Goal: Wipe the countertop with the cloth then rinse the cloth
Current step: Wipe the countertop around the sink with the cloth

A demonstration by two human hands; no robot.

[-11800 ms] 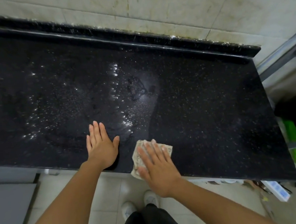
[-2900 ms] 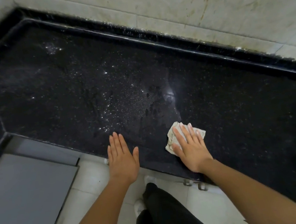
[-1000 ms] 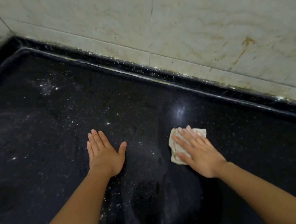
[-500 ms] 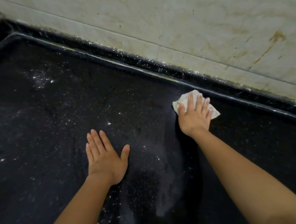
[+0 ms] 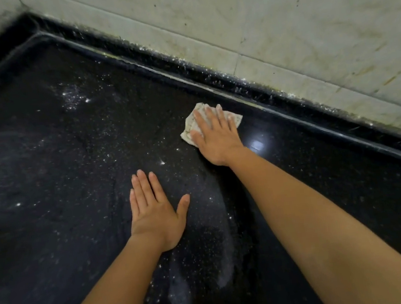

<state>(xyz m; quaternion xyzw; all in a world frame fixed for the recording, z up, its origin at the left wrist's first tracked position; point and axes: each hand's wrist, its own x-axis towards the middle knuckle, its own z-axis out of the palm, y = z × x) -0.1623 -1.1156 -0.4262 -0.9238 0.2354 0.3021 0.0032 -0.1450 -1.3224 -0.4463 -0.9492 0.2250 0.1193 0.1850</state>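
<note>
Black speckled stone countertop [image 5: 49, 156], wet sheen and pale smears across surface. Cloth [image 5: 192, 125], off-white, folded, lies on countertop just short of raised back ledge [image 5: 290, 104]. Right hand [image 5: 213, 134] flat on cloth, fingers extended, pressing, not gripping. Left hand [image 5: 155, 214] nearer front than cloth, palm down on bare stone, fingers straight, thumb out, holding nothing. Stained tile wall [image 5: 305, 23] behind ledge.

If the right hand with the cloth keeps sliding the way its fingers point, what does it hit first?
Probably the raised black back edge of the countertop, just beyond the cloth under the right hand; then the tiled wall.
</note>
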